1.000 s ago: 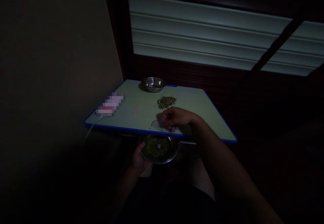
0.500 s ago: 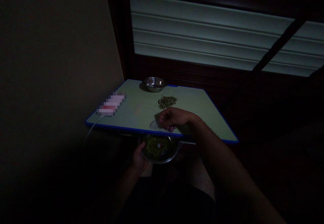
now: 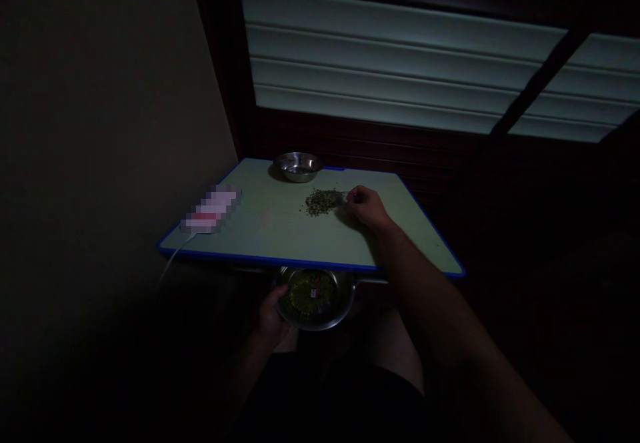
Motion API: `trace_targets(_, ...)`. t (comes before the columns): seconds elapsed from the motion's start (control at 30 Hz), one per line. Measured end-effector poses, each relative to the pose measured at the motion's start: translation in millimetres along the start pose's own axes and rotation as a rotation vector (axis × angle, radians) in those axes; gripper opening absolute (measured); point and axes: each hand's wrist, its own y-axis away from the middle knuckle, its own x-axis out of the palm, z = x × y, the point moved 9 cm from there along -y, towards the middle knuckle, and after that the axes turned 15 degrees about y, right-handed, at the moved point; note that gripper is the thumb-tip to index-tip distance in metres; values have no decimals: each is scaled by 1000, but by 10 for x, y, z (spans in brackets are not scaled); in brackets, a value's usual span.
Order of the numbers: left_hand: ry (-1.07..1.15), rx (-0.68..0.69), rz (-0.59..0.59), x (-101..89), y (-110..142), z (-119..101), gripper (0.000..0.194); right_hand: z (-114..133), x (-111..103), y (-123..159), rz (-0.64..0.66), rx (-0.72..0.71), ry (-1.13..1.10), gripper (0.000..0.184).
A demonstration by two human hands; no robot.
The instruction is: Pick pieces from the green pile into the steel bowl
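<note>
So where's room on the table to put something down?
There's bare table between the pink pixelated thing and the greenish pile, and from the right hand to the right edge. Crowded: the pile, where that hand holds something see-through.

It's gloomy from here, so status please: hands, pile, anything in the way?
Left hand gripping lower bowl. Right hand pinching clear piece at grain pile. Far bowl stands beyond the pile, not blocking it.

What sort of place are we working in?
Probably a dim room in a home, though I can't be sure: a blue-edged table stands by a plain wall and a dark-framed slatted panel, and bears a metal bowl.
</note>
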Motion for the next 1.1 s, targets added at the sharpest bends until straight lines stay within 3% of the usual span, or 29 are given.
trace_targets(0.17, -45, 6, -30, -9, 7, -27, 24, 11, -7, 37, -35, -24, 52, 12)
trace_targets(0.33, -55, -18, 16, 40, 8, -9, 22, 39, -2, 52, -55, -52, 166, 16)
trace_targets(0.53, -47, -16, -1, 10, -1, 1, 24, 17, 60, 47, -9, -81, 276, 19)
trace_targets(1.1, -54, -16, -30, 15, 22, -14, 19, 158, 193, 119, 123, -141, 111, 16)
